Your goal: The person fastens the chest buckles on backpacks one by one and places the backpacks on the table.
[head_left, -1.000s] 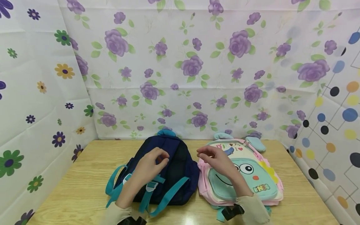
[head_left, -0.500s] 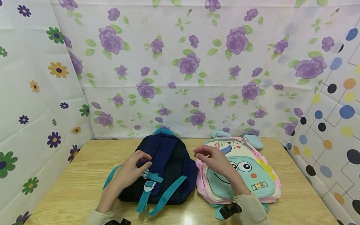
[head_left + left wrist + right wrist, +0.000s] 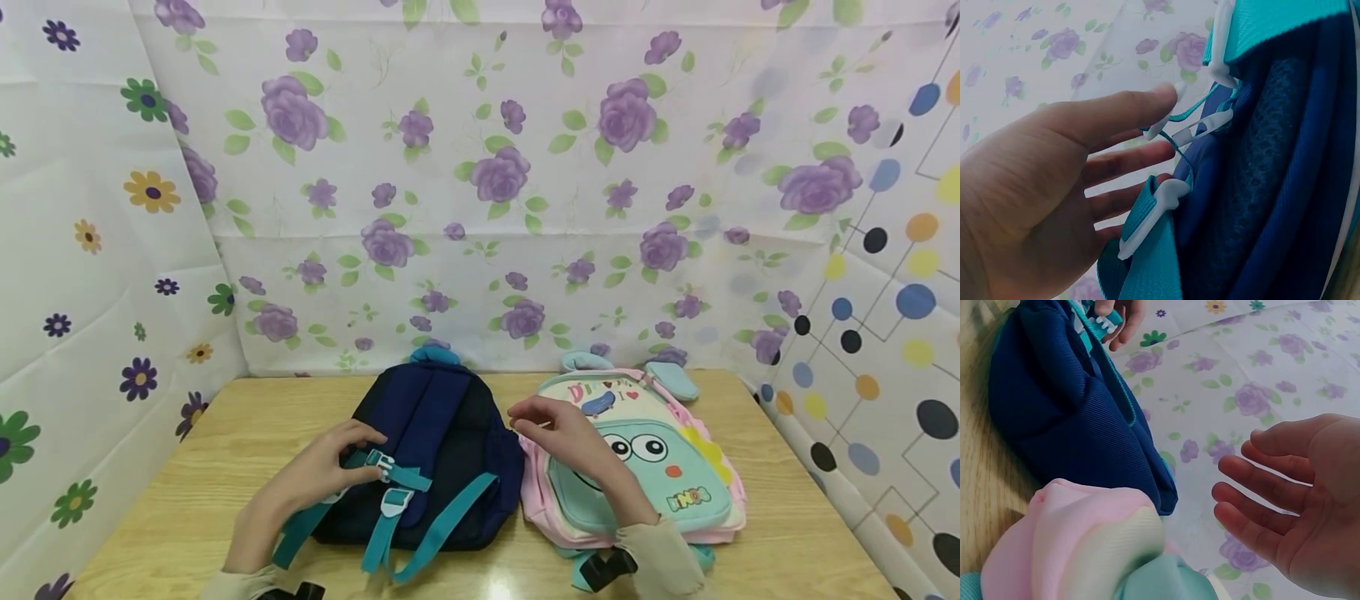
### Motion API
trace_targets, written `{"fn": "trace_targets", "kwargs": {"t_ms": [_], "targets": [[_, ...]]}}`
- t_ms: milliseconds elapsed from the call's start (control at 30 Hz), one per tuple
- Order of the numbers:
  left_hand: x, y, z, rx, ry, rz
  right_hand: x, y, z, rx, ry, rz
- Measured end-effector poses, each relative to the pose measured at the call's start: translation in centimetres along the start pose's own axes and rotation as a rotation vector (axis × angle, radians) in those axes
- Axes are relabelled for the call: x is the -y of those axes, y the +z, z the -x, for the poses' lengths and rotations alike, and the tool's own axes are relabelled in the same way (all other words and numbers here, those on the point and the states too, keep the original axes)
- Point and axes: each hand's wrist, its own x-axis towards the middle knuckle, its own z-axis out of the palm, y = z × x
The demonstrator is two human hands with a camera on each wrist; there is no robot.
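A navy backpack [image 3: 465, 450] lies on the table with its back panel and turquoise straps up. My left hand [image 3: 322, 467] pinches a white side-release buckle [image 3: 381, 463] on the turquoise chest strap, between thumb and fingers. The left wrist view shows the thumb [image 3: 1129, 109] over the buckle, with the index finger mostly hidden behind it. A white strap adjuster [image 3: 396, 501] sits just below. My right hand [image 3: 570, 437] hovers over the pink and mint cartoon backpack [image 3: 720, 504], its fingers loosely bent, with nothing in them.
Both backpacks lie side by side on a wood-grain table [image 3: 187, 492]. A loose turquoise strap [image 3: 446, 527] hangs toward the front edge. A flower-print curtain [image 3: 450, 167] stands behind, and patterned cloth [image 3: 892, 350] closes the right side.
My left hand has moved left and down from above the navy backpack to its chest strap, and now pinches the buckle. The right hand has shifted only slightly.
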Motion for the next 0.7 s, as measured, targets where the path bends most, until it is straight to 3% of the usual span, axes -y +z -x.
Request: {"fn": "trace_targets", "kwargs": {"t_ms": [200,467,700], "targets": [[0.7,-0.4,0.0,0.048,-0.015,0.008,0.1,0.4,0.0,0.016,-0.006,0.027],[1.4,-0.8,0.0,0.044,-0.105,0.070,-0.2,1.3,-0.4,0.024,-0.046,0.072],[2.2,-1.0,0.2,0.039,-0.127,0.089,0.6,3.3,-1.2,0.077,-0.123,0.092]]}}
